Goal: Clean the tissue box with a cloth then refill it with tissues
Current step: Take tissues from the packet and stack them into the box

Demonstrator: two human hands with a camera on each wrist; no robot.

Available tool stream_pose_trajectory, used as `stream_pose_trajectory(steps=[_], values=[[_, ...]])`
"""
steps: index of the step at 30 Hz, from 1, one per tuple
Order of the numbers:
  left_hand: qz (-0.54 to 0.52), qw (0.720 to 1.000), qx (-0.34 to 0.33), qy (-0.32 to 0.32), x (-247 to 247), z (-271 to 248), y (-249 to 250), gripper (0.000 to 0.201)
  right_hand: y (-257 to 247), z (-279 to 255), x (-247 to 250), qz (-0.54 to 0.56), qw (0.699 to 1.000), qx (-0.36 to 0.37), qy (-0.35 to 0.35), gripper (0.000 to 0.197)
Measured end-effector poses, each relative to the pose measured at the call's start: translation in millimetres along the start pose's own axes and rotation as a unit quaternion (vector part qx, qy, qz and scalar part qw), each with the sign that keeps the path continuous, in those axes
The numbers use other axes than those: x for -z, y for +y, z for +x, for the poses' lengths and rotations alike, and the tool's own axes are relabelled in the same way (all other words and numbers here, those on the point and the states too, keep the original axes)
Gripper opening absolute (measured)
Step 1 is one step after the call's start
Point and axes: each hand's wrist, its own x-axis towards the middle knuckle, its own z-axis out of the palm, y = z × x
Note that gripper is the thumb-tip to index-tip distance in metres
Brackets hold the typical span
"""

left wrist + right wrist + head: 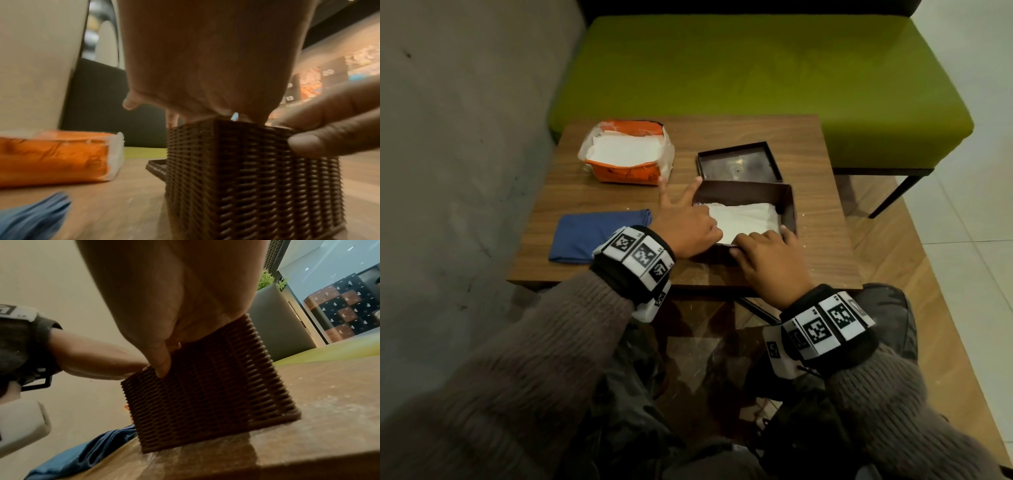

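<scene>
Head camera above, wrist cameras low.
All three shared the brown box [787,205], seen close from either side by the wrists.

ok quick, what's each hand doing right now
Left hand: pressing the tissues into the tissue box, two fingers straight.
Right hand: gripping the box's near rim.

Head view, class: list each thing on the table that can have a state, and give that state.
Tissue box: open, lid off, tissues inside.
Lid: off, lying behind the box.
Tissue pack: torn open, tissues showing.
Blue cloth: folded, untouched.
Left hand: on the tissues.
Right hand: gripping the box's near wall.
</scene>
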Motion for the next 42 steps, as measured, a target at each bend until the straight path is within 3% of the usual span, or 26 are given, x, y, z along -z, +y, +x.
stream_pose_trajectory(steps=[2, 4, 6, 9, 12, 18, 22, 26, 36, 42], values=[[-0.135, 0.984, -0.002, 0.112, 4.2, -1.8, -17.8, 0.032, 2.1, 0.0, -3.1, 0.005, 1.0, 0.004, 0.014, 0.031], [-0.253, 0.93, 0.035, 0.265, 8.2, -0.8, -47.6, 0.026, 3.9, -0.4, -6.5, 0.016, 0.999, 0.004, 0.033, 0.031], [-0.301, 0.891, 0.095, 0.327, 10.5, 7.2, -86.9, 0.021, 5.4, -0.9, -9.5, 0.025, 0.998, 0.009, 0.057, 0.036], [-0.25, 0.913, 0.151, 0.286, 13.1, 28.4, -146.4, 0.017, 5.5, -0.6, -12.5, 0.028, 0.996, 0.017, 0.085, 0.049], [-0.167, 0.95, 0.129, 0.23, 19.8, 49.6, -178.3, 0.012, 6.2, 0.5, -14.7, 0.029, 0.994, 0.016, 0.1, 0.044], [-0.087, 0.992, 0.073, 0.061, 26.8, 80.1, -173.5, 0.04, 7.8, 0.6, -19.5, 0.03, 0.992, 0.013, 0.119, 0.038], [-0.044, 0.997, 0.055, 0.023, 25.1, 88.0, -171.1, 0.051, 9.2, 1.2, -22.4, 0.042, 0.992, 0.011, 0.117, 0.036], [-0.016, 0.999, 0.042, 0.022, 25.1, 89.3, -171.2, 0.051, 9.6, 0.8, -23.2, 0.039, 0.992, 0.012, 0.119, 0.035], [-0.039, 0.994, 0.047, 0.09, 17.4, 90.3, -168.3, 0.019, 10.5, -0.6, -27.4, 0.041, 0.988, 0.015, 0.147, 0.033], [-0.06, 0.992, 0.045, 0.105, 21.8, 86.3, -170.6, 0.021, 10.0, 0.2, -27.7, 0.038, 0.988, 0.016, 0.15, 0.033]])
